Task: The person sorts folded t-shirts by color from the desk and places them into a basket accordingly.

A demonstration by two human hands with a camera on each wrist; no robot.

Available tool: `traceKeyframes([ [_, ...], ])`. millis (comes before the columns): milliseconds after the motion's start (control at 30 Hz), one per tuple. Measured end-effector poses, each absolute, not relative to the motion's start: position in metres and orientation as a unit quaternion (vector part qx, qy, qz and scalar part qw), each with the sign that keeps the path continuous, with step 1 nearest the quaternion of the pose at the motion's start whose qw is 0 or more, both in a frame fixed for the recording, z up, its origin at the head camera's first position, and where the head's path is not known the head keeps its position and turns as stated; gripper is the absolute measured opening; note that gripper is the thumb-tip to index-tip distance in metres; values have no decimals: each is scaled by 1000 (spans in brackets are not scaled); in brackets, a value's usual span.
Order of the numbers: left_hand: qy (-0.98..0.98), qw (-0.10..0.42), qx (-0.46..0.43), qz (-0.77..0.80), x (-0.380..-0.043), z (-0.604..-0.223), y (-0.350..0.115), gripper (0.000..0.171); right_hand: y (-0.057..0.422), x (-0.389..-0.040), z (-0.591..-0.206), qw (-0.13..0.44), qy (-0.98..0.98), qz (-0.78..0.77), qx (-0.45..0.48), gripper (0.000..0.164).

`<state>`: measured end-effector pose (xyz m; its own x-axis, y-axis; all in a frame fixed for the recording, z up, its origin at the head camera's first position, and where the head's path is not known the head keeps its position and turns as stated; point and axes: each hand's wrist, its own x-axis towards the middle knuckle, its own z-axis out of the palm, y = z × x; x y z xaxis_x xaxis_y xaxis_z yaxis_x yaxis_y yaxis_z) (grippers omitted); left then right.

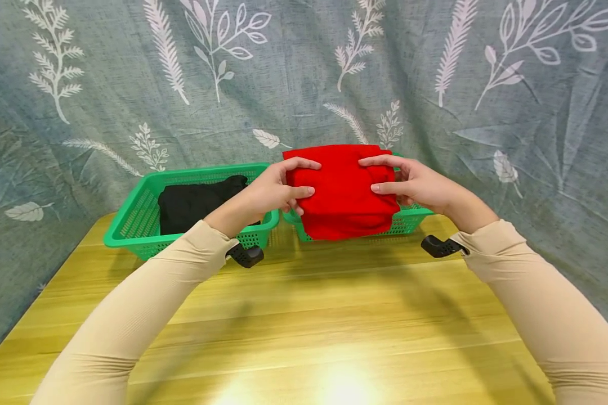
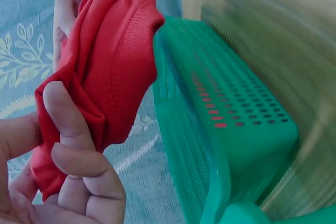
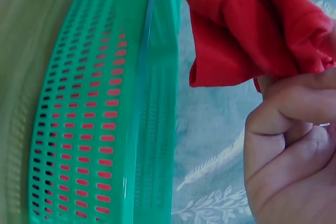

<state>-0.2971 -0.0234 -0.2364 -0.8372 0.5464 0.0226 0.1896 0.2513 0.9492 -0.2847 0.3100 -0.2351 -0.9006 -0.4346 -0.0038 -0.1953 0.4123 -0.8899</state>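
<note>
Both hands hold a folded red garment [image 1: 342, 191] up over the right green basket [image 1: 410, 218], one at each side. My left hand [image 1: 284, 183] grips its left edge, thumb and forefinger on the near face, the other fingers behind. In the left wrist view, a stitched hem shows on the hanging fabric [image 2: 123, 61]. My right hand [image 1: 410, 180] pinches the right edge the same way; its curled fingers [image 3: 286, 108] show below the cloth in the right wrist view. The garment hides most of the basket's inside.
A second green basket [image 1: 124, 230] stands to the left with black cloth [image 1: 192, 205] in it. Red shows through the holes in the right basket's wall [image 3: 107, 114]. Both baskets are on a wooden table [image 1: 304, 315], before a leaf-patterned curtain [image 1: 294, 73].
</note>
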Motion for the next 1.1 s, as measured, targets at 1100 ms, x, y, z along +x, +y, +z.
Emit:
traceKeyframes([
  [1100, 801, 110, 184, 558, -372, -263, 18, 50, 317, -357, -248, 80, 878, -459, -112, 57],
])
